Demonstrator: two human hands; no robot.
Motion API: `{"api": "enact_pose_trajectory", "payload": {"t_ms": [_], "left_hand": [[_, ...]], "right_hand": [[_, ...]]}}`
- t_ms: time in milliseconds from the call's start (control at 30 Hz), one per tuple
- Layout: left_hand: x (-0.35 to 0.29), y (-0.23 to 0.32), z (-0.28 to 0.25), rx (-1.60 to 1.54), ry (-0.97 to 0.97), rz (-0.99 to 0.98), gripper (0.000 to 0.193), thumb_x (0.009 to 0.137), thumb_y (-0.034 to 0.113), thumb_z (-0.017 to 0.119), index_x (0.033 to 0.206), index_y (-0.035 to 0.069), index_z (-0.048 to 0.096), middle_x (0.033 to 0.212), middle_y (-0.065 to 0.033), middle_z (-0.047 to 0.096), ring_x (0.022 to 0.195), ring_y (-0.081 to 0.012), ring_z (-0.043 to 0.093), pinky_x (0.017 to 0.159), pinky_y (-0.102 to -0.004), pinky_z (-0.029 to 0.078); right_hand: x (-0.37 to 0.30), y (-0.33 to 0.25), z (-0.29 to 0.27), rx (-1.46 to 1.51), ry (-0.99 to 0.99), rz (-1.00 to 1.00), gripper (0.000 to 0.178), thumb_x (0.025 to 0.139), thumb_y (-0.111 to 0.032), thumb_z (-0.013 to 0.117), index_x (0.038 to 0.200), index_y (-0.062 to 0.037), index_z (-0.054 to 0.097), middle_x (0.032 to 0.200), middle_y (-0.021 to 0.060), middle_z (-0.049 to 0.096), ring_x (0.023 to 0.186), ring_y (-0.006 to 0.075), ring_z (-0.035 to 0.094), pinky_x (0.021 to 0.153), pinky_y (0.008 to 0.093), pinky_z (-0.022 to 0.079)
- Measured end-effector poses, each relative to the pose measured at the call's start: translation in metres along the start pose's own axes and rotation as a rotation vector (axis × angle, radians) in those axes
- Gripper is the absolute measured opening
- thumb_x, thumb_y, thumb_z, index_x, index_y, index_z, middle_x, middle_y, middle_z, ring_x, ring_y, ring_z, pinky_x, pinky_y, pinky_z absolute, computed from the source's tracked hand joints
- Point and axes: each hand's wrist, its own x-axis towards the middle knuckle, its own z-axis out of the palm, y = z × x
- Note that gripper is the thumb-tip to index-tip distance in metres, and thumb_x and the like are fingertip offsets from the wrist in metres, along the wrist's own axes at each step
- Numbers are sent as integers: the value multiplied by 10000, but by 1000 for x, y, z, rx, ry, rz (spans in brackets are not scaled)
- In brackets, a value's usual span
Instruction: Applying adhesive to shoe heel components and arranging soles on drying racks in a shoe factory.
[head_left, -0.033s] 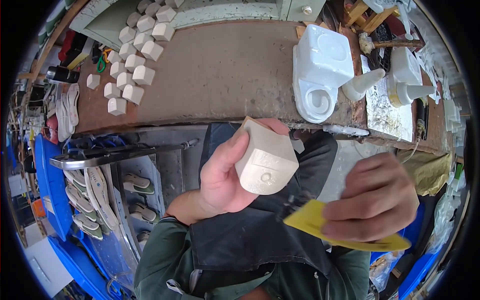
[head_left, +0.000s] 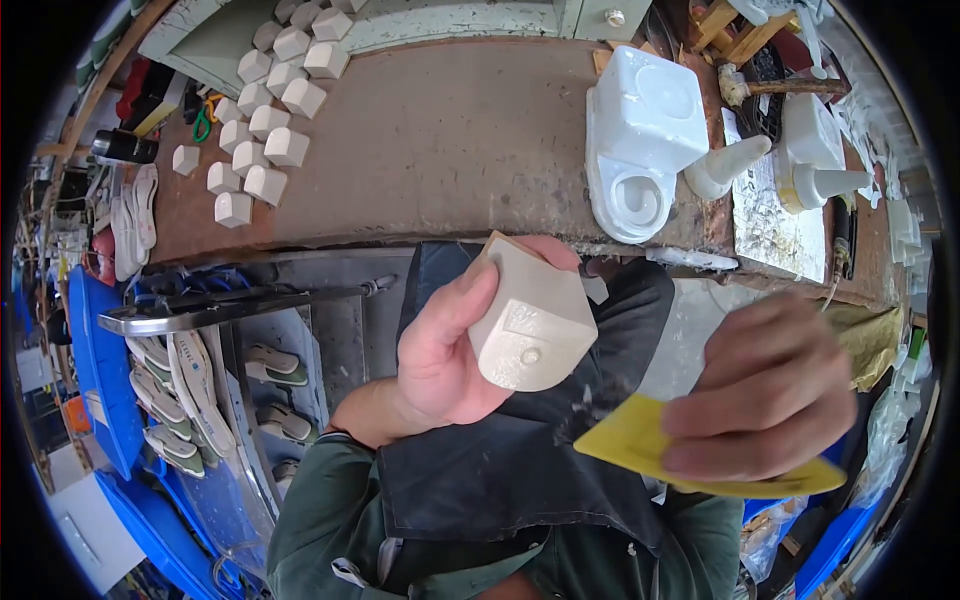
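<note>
My left hand (head_left: 440,345) is wrapped round a cream shoe heel (head_left: 540,335) above my lap. One flat face of the heel points towards me, glossy and wet-looking, with a small round bump on it. To its right, my right hand (head_left: 765,390) grips the flat yellow handle of a brush (head_left: 620,440). The brush's dark bristles point at the heel but stand apart from it, smeared by motion. Beyond the hands, on the bench at the far left, stand several more cream heels (head_left: 268,122).
On the brown workbench (head_left: 450,140) stands a white glue container (head_left: 650,110) with a round cup. Nozzled bottles (head_left: 815,140) and a hammer (head_left: 780,87) lie to its right. At left a metal-framed rack (head_left: 230,315) holds several sandals (head_left: 275,365) beside blue bins (head_left: 105,370).
My right hand has shifted slightly to the right with the brush, away from the heel. The left hand and the heel have barely moved. The heel's wet face looks smoother and shinier.
</note>
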Motion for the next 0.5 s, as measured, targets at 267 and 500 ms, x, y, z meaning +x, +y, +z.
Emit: {"api": "enact_pose_trajectory", "payload": {"t_ms": [267, 500], "left_hand": [[0, 20, -21, -313, -249, -211, 508, 937, 404, 319, 1189, -19, 445, 1014, -124, 592, 867, -242, 617, 705, -358, 501], [-12, 105, -61, -147, -31, 361, 339, 904, 295, 461, 1118, 34, 491, 1071, -127, 579, 950, -263, 586, 712, -374, 489]], "right_hand": [[7, 3, -51, 161, -204, 13, 83, 757, -134, 662, 797, -65, 685, 796, 70, 641, 485, 91, 514, 424, 190, 402], [-105, 29, -15, 248, 929, 471, 270, 820, -236, 643, 789, -21, 482, 740, 103, 492, 382, 97, 356, 385, 231, 307]]}}
